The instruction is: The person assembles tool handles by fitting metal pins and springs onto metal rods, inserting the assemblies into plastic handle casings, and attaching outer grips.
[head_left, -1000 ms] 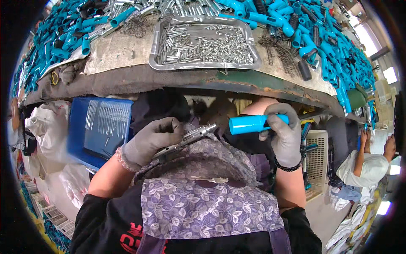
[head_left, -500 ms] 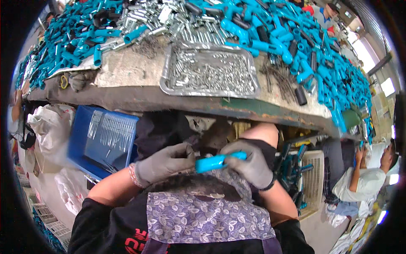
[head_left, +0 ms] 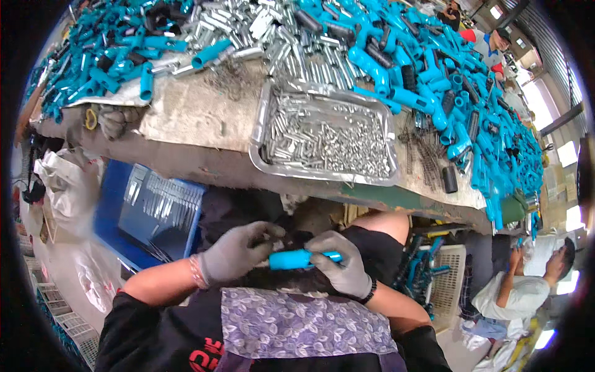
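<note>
My right hand (head_left: 344, 263), in a grey glove, grips a bright blue plastic tube (head_left: 290, 260) above my lap. The tube lies nearly level, its wider end towards the left. Close to that end is my left hand (head_left: 237, 253), also gloved in grey. Its fingers curve forward with a gap between thumb and fingertips, and nothing shows between them. Ahead on the bench, a silver metal tray (head_left: 259, 162) holds many small metal pins. Behind it lies a heap of shiny metal tubes (head_left: 297, 59).
Blue plastic parts (head_left: 427, 93) and black sleeves cover much of the bench. Thin springs (head_left: 424, 146) lie right of the tray. At my left stands a blue bin (head_left: 111, 214) with metal rods; at my right, a cream crate (head_left: 449, 279). Another person (head_left: 520, 279) sits far right.
My left hand has drawn back a little from the tube's end, and its fingers have parted. The tube and my right hand have shifted slightly left. The view has tilted, so the bench sits lower.
</note>
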The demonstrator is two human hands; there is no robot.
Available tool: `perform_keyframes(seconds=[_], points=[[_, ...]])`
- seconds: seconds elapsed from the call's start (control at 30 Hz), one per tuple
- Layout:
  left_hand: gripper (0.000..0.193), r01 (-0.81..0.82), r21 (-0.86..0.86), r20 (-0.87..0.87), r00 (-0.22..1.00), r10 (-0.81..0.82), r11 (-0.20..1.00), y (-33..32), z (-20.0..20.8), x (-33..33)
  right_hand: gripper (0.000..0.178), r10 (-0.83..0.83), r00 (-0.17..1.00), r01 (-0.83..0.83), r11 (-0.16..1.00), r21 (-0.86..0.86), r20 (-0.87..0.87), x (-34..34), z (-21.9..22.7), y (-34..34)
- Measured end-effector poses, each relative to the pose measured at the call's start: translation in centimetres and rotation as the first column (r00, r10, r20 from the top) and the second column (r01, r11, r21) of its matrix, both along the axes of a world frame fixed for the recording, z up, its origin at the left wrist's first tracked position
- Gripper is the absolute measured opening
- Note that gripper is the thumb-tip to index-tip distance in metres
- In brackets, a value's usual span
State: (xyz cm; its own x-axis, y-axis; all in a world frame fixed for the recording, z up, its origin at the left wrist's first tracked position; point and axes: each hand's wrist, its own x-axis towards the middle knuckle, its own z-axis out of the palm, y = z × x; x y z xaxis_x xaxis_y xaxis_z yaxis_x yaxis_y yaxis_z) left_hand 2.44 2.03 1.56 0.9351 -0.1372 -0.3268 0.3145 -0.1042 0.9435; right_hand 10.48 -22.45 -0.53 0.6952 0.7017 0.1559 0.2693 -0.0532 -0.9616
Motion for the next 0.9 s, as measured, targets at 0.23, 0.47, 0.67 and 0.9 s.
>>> perform_keyframes(seconds=[0.23, 0.47, 0.67, 0.9], points=[[0.031, 0.028, 0.021, -0.075, 0.997, -0.026, 0.999, 1.5, -1.6, -0.6, 0.014, 0.055, 0.989, -0.062, 0.997, -0.046, -0.137, 0.5, 0.4, 2.1], [0.062, 0.246, -0.108, 0.083, 0.968, -0.237, 0.963, 1.7, -1.1, -1.5, 0.017, 0.088, 0.994, -0.095, 0.989, -0.109, -0.065, -0.4, 0.6, 4.4], [0.063, -0.045, -0.381, -0.180, 0.983, -0.026, 0.924, 2.5, 0.2, -1.6, 0.025, 0.013, 0.704, 0.232, 0.941, -0.247, 0.710, 6.9, 10.7, 7.8], [0.055, -0.064, -0.437, -0.105, 0.994, 0.019, 0.897, 2.1, 0.9, -1.3, 0.023, 0.398, 0.793, 0.021, 0.740, -0.673, 0.462, 13.4, 12.2, 9.8]])
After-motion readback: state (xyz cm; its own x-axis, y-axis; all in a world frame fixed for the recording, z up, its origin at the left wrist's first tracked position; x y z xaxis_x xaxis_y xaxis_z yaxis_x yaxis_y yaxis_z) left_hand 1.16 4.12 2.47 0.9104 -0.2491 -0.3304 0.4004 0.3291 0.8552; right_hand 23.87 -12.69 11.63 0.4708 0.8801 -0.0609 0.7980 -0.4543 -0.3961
